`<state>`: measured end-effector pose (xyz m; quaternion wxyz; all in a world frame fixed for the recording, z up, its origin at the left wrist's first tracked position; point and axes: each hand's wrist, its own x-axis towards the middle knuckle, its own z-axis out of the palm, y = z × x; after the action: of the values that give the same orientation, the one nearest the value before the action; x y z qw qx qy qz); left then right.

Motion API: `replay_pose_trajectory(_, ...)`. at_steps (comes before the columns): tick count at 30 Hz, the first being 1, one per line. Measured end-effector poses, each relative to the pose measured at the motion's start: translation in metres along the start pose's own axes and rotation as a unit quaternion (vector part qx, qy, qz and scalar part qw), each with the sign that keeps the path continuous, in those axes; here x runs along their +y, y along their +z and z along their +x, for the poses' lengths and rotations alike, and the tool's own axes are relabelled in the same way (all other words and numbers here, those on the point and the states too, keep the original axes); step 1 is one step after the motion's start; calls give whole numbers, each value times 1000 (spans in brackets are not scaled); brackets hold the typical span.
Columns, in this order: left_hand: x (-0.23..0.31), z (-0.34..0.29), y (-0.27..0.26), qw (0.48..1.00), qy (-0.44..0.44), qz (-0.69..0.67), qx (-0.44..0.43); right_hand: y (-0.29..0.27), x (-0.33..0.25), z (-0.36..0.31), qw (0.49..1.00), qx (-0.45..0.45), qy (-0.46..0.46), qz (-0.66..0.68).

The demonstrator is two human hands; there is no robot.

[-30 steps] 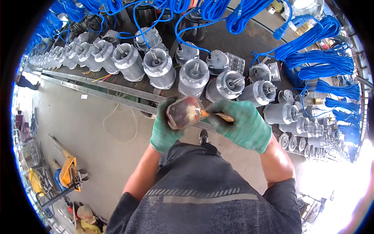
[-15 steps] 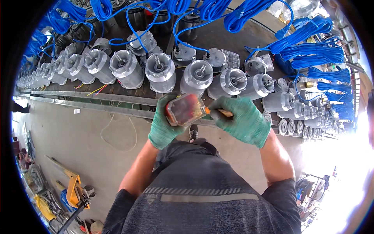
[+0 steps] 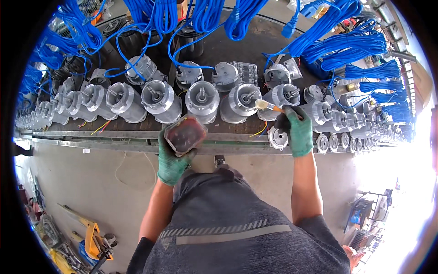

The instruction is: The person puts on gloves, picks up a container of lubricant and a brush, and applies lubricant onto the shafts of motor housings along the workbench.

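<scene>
In a green glove, my left hand (image 3: 170,165) is wrapped round a small clear rectangular tub (image 3: 185,136) with dark red stuff inside, held tilted over the bench's near edge. My right hand (image 3: 300,132), also gloved in green with darkened fingertips, grips a small brush (image 3: 273,107) by its orange handle. The brush's pale bristles point left, beside the upper rim of a silver motor housing (image 3: 240,107); whether they touch it I cannot tell. Another motor (image 3: 282,95) with an upright shaft stands just behind the brush. Below my right fingers sits a round metal end cover (image 3: 278,137).
Silver motors (image 3: 161,102) stand in a long row along the bench, with several end covers (image 3: 334,142) at the right. Coiled blue cables (image 3: 351,48) lie and hang behind them. The bench's metal edge (image 3: 219,147) runs across in front. A yellow pallet jack (image 3: 93,239) is on the floor at left.
My right hand has drawn the brush away from the tub and moved it right, up to the motors. The left hand with the tub has shifted left and slightly lower.
</scene>
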<state>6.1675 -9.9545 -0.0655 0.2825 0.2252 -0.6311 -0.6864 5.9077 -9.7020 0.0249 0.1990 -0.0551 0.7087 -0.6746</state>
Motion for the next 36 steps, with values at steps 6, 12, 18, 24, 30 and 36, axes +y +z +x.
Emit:
replay_pose_trajectory(6, 4, 8, 9, 997, 26, 74, -13, 2, 49, 75, 997, -30, -11, -71)
replay_pose_trajectory(12, 15, -24, -13, 998, -43, 24, 35, 15, 20, 67, 989, -16, -121, -86)
replay_pose_trajectory(18, -20, -38, -3, 999, -9, -17, 34, -35, 56, 74, 969, -48, -156, -186)
replay_pose_trajectory(24, -27, -41, -10, 999, -18, 20, 33, -13, 16, 63, 976, -47, -175, -122)
replay_pose_trajectory(30, 20, -37, -22, 998, 4, 24, 65, 14, -30, 33, 986, -41, -91, -130)
replay_pose_trajectory(36, 10, -29, -13, 998, -11, 48, 49, 18, 21, 58, 974, -89, -101, -183)
